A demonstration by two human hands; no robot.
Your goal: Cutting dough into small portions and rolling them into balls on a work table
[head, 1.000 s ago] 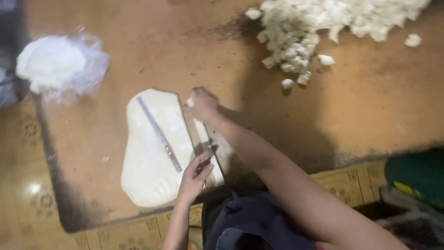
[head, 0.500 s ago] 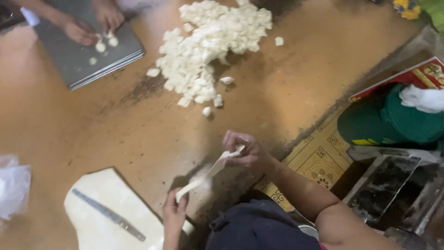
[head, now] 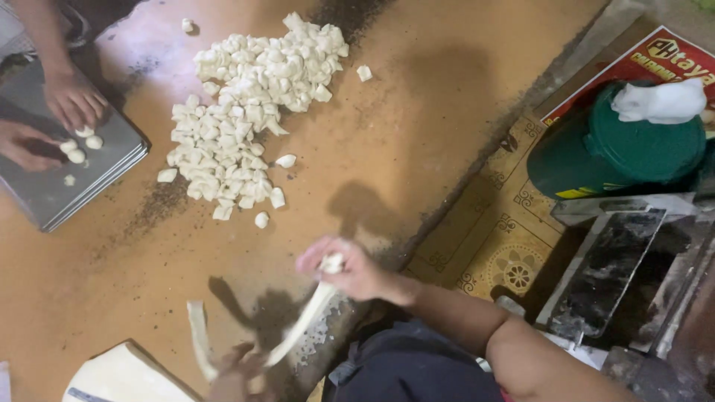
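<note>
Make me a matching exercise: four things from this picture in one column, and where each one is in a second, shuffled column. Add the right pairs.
Things
1. dough strip
2. pile of dough pieces
3. metal tray
4. green container

Places
A. far right, beside the patterned mat
B. stretched between the person's right hand and left hand
C. far left, under another person's hands
D. heaped at the top middle of the brown surface

Pairs: 1-B, 2-D, 3-C, 4-A
</note>
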